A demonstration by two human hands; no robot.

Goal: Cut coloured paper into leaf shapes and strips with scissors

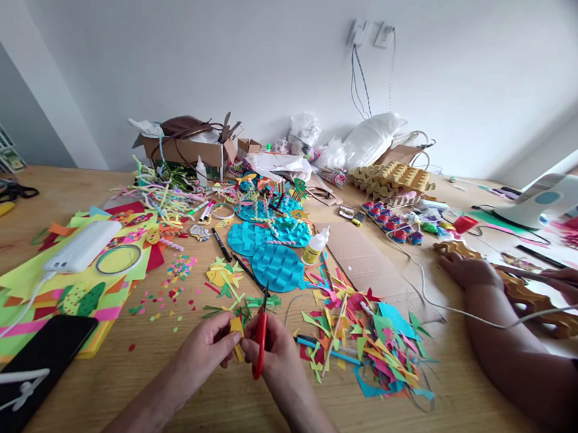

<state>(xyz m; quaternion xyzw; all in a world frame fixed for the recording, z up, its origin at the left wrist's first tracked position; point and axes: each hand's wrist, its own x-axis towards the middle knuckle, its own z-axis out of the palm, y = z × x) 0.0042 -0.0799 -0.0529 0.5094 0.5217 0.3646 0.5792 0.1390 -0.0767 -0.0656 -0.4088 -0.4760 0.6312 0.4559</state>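
A: What is the head view showing?
B: A wooden table (135,364) is spreading out below. Under the middle, the left hand (205,342) is pinching a small yellow paper (236,325) between thumb and fingers.
A: What else is happening there?
B: The right hand (277,351) is gripping red scissors (260,340), their tips pointing to twelve o'clock. Its fingertips are reaching the paper's edge; whether they are pressing it, I cannot tell.
A: What is lying around?
B: From the hands, a yellow cut-out (218,275) is lying at eleven, a blue disc (278,268) between twelve and one, and a glue bottle (314,248) is standing at one. Paper scraps (384,342) are heaping at three. A white power bank (83,247) is resting on coloured sheets (22,277) at ten, and a black phone (35,370) is lying between eight and nine.
A: Is anyone else showing?
B: At two, another person's hand (468,271) is touching a brown carton piece (458,248).
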